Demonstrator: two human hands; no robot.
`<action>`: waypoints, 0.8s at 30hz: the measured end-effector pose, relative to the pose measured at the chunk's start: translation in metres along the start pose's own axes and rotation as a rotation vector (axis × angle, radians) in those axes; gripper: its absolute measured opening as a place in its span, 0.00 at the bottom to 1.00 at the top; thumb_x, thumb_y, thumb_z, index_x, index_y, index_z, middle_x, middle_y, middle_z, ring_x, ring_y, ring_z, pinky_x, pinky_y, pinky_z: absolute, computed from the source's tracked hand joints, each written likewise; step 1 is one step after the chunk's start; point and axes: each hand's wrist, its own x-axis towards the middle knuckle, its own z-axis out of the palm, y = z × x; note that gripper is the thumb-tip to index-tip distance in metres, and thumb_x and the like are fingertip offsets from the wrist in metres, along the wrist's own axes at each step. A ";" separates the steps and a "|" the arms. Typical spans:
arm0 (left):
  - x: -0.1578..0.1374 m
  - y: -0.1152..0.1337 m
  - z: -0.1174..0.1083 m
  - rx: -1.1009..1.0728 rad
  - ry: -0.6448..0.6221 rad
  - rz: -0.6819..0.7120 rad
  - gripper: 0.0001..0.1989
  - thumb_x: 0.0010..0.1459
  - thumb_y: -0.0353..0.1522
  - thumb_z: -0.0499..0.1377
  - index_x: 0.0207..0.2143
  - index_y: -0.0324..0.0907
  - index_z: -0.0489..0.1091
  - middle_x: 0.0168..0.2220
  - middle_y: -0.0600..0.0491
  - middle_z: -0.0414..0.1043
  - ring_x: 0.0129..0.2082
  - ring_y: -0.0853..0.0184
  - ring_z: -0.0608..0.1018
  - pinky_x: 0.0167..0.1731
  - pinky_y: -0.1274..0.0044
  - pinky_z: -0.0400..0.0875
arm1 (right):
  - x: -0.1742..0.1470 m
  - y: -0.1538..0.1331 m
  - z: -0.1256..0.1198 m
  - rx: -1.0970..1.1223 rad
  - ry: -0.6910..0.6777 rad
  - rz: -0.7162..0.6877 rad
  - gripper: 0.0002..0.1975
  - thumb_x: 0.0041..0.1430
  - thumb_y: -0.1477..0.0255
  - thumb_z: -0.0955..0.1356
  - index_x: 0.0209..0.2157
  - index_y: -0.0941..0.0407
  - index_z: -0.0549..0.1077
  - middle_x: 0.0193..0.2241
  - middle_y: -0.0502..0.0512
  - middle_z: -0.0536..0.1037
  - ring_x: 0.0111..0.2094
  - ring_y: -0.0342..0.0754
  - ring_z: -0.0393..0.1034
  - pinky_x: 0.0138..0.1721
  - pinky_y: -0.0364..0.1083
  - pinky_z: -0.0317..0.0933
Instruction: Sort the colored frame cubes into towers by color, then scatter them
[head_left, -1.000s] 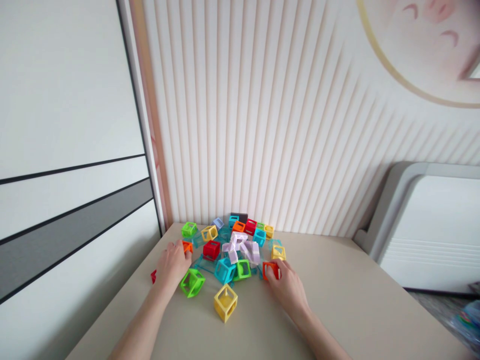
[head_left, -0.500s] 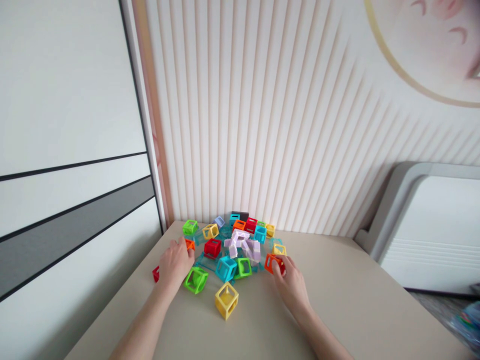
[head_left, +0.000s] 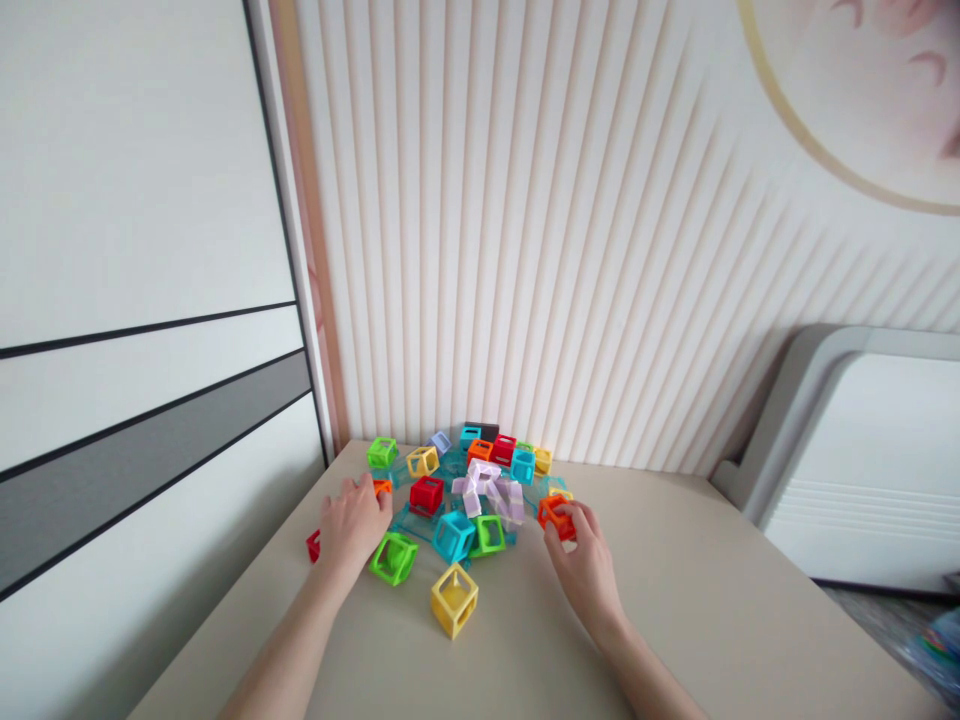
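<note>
My right hand (head_left: 589, 560) has its thumb and fingers closed around an orange open-frame cube block (head_left: 553, 514) at the right side of a pile of blocks. On the left, my left hand (head_left: 354, 522) curls its fingers over another orange cube block (head_left: 383, 487), mostly hidden behind them. A red cube block (head_left: 313, 545) shows partly beside that hand. Close to it lies a green cube block (head_left: 394, 558). Between my hands are a turquoise cube block (head_left: 454, 538), a red cube block (head_left: 426, 495) and a second green one (head_left: 490, 536).
A yellow cube block (head_left: 454, 601) lies nearest me. Pale purple pieces (head_left: 487, 490) rest across the pile's middle, with turquoise see-through pieces beneath. The beige tabletop (head_left: 675, 560) meets a ribbed wall (head_left: 525, 250) behind and a white cabinet (head_left: 150, 450) at left.
My right hand has shifted the orange cube block slightly up and to the right, turning it a little. My left hand stays nearly where it was.
</note>
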 end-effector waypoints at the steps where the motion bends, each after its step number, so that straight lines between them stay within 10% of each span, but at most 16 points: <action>1: 0.000 0.000 0.000 -0.004 -0.004 -0.001 0.18 0.67 0.34 0.47 0.45 0.34 0.72 0.43 0.37 0.76 0.41 0.48 0.81 0.46 0.61 0.68 | 0.000 0.000 0.000 0.002 0.006 -0.005 0.11 0.60 0.65 0.63 0.41 0.52 0.73 0.48 0.57 0.75 0.42 0.53 0.77 0.42 0.50 0.70; 24: 0.000 0.004 -0.004 -0.167 0.067 -0.046 0.20 0.68 0.33 0.43 0.53 0.36 0.68 0.45 0.38 0.76 0.40 0.50 0.81 0.41 0.64 0.70 | -0.005 0.007 0.008 0.028 -0.179 -0.350 0.20 0.55 0.81 0.62 0.44 0.49 0.75 0.57 0.56 0.71 0.59 0.54 0.68 0.58 0.53 0.65</action>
